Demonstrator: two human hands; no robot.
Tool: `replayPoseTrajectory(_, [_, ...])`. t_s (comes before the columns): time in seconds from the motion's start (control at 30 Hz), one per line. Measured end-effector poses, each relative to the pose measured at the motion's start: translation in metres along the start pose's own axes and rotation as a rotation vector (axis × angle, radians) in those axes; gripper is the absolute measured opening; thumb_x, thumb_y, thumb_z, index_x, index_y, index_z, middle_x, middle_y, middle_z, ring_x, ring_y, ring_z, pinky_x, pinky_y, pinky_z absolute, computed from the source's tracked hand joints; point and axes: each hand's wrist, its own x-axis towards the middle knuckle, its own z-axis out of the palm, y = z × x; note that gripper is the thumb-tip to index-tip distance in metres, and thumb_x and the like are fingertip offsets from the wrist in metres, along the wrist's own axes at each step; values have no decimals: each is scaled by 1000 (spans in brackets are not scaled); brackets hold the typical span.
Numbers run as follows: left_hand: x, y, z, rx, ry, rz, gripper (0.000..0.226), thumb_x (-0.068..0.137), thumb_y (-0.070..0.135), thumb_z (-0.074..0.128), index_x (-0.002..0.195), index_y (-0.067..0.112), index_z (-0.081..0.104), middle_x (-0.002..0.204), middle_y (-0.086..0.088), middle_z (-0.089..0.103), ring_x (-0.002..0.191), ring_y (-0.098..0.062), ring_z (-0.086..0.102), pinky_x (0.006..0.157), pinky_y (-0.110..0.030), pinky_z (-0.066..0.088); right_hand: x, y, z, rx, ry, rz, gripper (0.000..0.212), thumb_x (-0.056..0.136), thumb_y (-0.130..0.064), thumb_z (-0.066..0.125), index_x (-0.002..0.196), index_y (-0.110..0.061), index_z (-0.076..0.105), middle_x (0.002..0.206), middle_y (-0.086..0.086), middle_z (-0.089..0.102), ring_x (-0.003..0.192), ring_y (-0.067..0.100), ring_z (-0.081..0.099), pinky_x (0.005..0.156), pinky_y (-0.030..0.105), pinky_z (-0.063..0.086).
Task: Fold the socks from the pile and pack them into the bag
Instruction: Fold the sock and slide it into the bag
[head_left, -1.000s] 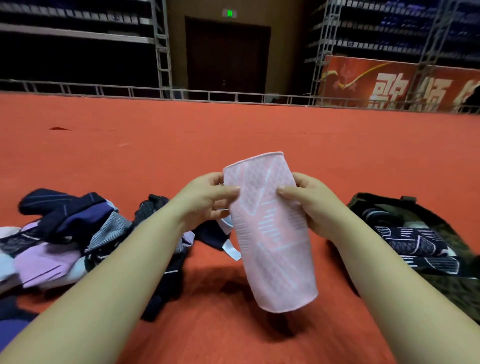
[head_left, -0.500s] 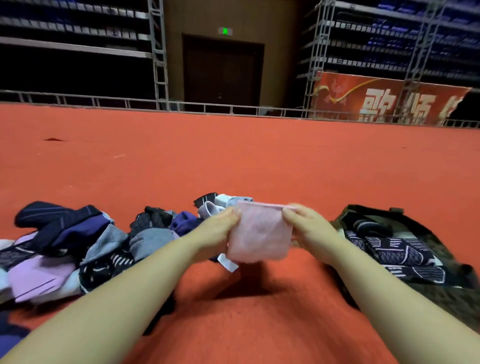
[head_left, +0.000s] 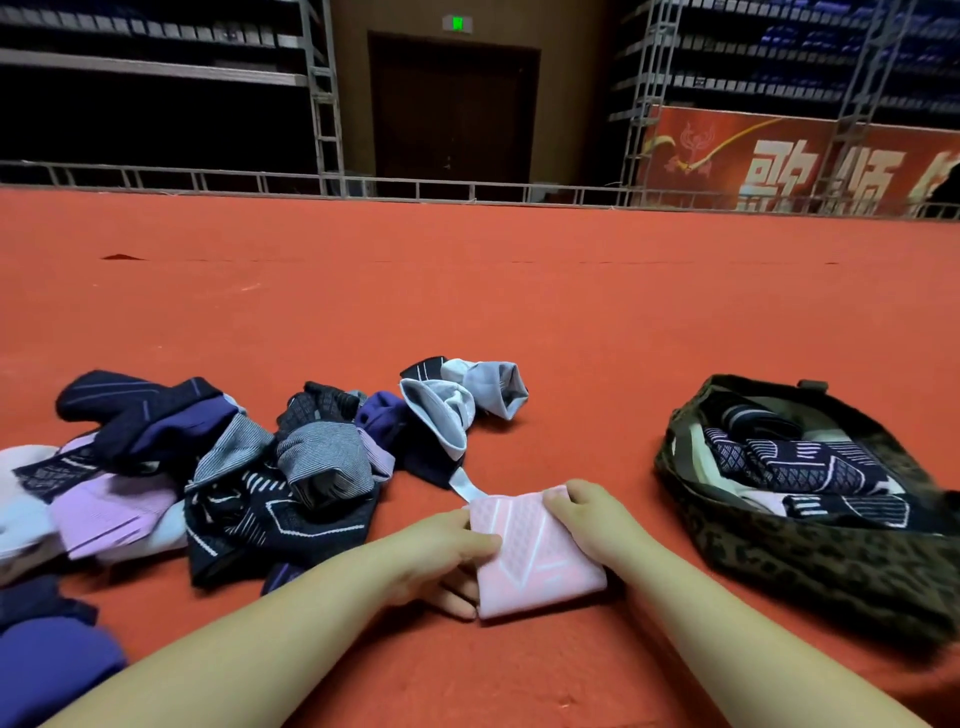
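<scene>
Surface: red-orange carpeted floor (head_left: 467, 291), flat, running back to a metal rail at the far edge
Left and centre: pile of loose socks (head_left: 218, 467) lying directly on the floor, in navy, black with white pattern, grey stripe, lilac and pale blue, overlapping one another
Pile outlier: pale blue-grey sock (head_left: 467, 400) at the far right end of the pile, cuff open
Near centre: folded pink sock (head_left: 535, 556) with white pattern, flat on the floor, just right of the pile
Right: leopard-print bag (head_left: 831, 561) resting on the floor, mouth open, folded dark patterned socks inside; well apart from the pile
Far left: small dark mark (head_left: 122, 256) on the carpet
</scene>
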Motion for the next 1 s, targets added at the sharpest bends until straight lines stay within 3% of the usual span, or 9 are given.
replayPoseTrajectory(0.13, [8, -3, -5, 89, 243, 59, 31, 90, 21, 56, 119, 23, 48, 86, 3, 61, 65, -8, 60, 55, -24, 50, 7, -2, 10, -128, 94, -39, 35, 93, -34, 49, 63, -19, 36, 65, -6, 44, 70, 19, 44, 58, 34, 29])
replayPoseTrajectory(0.23, [12, -10, -11, 449, 516, 363, 55, 84, 31, 61, 135, 23, 41, 123, 5, 54, 110, -7, 53, 94, -19, 40, 13, -2, 18, -225, 137, 19, 20, 87, -38, 48, 78, -20, 43, 77, -1, 57, 76, 25, 52, 61, 33, 35])
replayPoseTrajectory(0.3, [7, -10, -11, 720, 429, 534, 59, 82, 55, 43, 135, 27, 47, 142, 7, 42, 133, -8, 34, 110, -21, 22, 14, 0, 19, -217, 161, 27, 19, 84, -37, 52, 90, -21, 43, 88, 1, 59, 80, 26, 55, 65, 33, 38])
replayPoseTrajectory(0.4, [3, -14, -8, 979, 157, 388, 47, 96, 52, 27, 132, 34, 50, 148, 11, 35, 140, -8, 17, 117, -36, 9, 6, 9, 10, -103, 197, -152, 18, 82, -34, 62, 88, -25, 47, 94, -3, 52, 84, 20, 55, 76, 35, 45])
replayPoseTrajectory(0.5, [8, -24, -9, 967, 113, 325, 40, 102, 43, 27, 140, 45, 34, 156, 17, 14, 145, -8, -5, 117, -39, -7, -15, 20, -11, -21, -7, -411, 15, 73, -43, 67, 77, -37, 54, 103, -14, 51, 101, 4, 51, 91, 21, 39])
replayPoseTrajectory(0.63, [13, -30, -12, 928, 115, 320, 39, 103, 41, 21, 139, 47, 34, 156, 19, 14, 145, -4, -6, 116, -35, -9, -38, 36, -26, -224, -294, -472, 27, 65, -56, 70, 85, -44, 55, 122, -26, 38, 122, -6, 32, 98, 3, 21])
replayPoseTrajectory(0.73, [14, -30, -10, 926, 123, 329, 40, 103, 39, 18, 138, 48, 34, 156, 18, 15, 145, -4, -4, 116, -35, -8, -41, 49, -20, -238, -220, -460, 28, 72, -38, 76, 95, -30, 64, 122, -21, 42, 121, -1, 35, 102, 13, 26])
replayPoseTrajectory(0.8, [14, -30, -9, 940, 126, 321, 44, 99, 48, 14, 138, 47, 34, 155, 18, 15, 145, -6, -4, 115, -35, -7, -41, 51, -17, -233, -108, -491, 25, 75, -43, 68, 93, -26, 68, 117, -19, 48, 116, 2, 42, 102, 22, 33])
replayPoseTrajectory(1.0, [4, -41, -6, 996, 295, 493, 99, 55, 95, 16, 133, 41, 47, 143, 21, 34, 139, -2, 6, 113, -47, -16, -48, 31, -12, -203, 55, -641, 23, 85, -34, 45, 89, -18, 61, 94, -8, 64, 91, 10, 56, 90, 16, 34])
